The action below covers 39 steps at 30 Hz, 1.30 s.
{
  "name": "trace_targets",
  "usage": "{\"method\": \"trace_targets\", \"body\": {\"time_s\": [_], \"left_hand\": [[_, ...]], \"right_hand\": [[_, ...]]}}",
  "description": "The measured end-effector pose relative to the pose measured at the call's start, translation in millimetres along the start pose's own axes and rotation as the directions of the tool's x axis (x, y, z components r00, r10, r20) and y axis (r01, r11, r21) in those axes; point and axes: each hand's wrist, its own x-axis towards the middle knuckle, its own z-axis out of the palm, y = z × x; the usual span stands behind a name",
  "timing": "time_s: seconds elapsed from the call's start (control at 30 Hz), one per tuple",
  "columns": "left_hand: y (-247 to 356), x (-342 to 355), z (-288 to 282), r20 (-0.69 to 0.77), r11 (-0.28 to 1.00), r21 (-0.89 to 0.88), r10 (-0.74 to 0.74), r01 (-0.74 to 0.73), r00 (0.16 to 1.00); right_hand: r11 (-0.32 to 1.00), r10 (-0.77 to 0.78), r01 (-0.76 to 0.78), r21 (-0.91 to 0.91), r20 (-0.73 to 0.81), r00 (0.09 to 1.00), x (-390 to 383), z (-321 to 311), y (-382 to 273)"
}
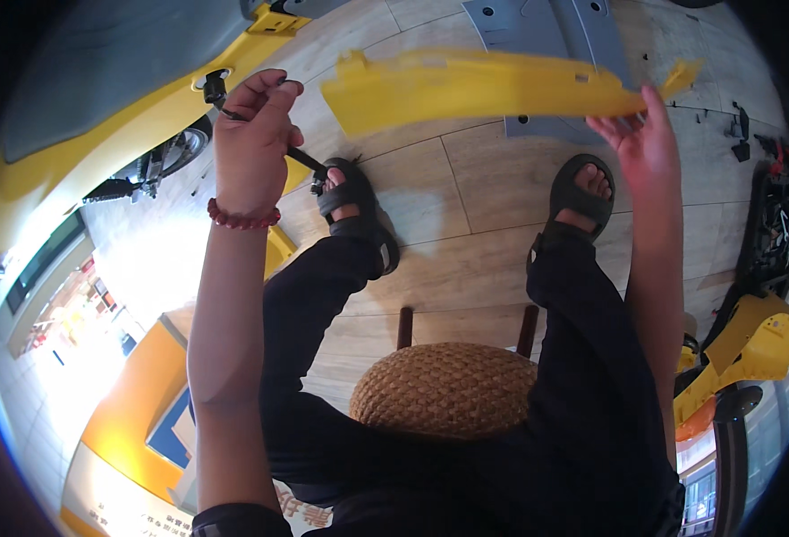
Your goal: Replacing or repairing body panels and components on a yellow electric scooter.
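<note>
My left hand (pixel 256 134), with a red bead bracelet at its wrist, is closed around a thin black cable-like part (pixel 305 161). One dark, block-like end (pixel 215 88) of it is at an opening in a large yellow and grey body panel (pixel 99 125); whether it is joined there I cannot tell. The other end hangs below the hand, over my left sandal. At the right, my right hand (pixel 636 134) grips the right end of a long yellow plastic trim panel (pixel 475 85), which is held up crosswise above the floor and smeared by motion.
Grey panels (pixel 524 36) lie on the wood-look floor ahead. Small black parts (pixel 740 134) are scattered at the far right. Along the right edge stand a dark vehicle frame (pixel 775 224) and another yellow panel (pixel 752 345). A woven stool (pixel 444 389) is between my legs.
</note>
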Motion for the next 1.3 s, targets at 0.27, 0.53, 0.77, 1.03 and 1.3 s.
{"method": "trace_targets", "body": {"time_s": [0.27, 0.53, 0.77, 1.03, 1.3], "left_hand": [[18, 1, -3, -0.143, 0.995, 0.065, 0.085, -0.077, 0.986], [18, 4, -11, -0.136, 0.996, 0.043, 0.077, -0.072, 0.988], [14, 8, -7, -0.137, 0.994, 0.072, 0.086, -0.076, 0.987], [14, 17, 5, -0.162, 0.985, 0.168, 0.050, -0.023, 0.985], [14, 15, 14, -0.234, 0.988, 0.147, 0.078, -0.044, 0.969]], "right_hand": [[0.988, -0.150, 0.152, -0.009, 0.086, 0.985, 34, 57, -24], [0.941, -0.333, 0.339, 0.002, 0.190, 0.923, 21, 96, -28], [0.948, -0.319, 0.296, 0.119, 0.360, 0.877, 64, 98, -39], [0.910, -0.415, 0.380, 0.166, 0.358, 0.836, 71, 109, -41], [0.874, -0.483, 0.449, 0.185, 0.425, 0.766, 61, 105, -42]]}}
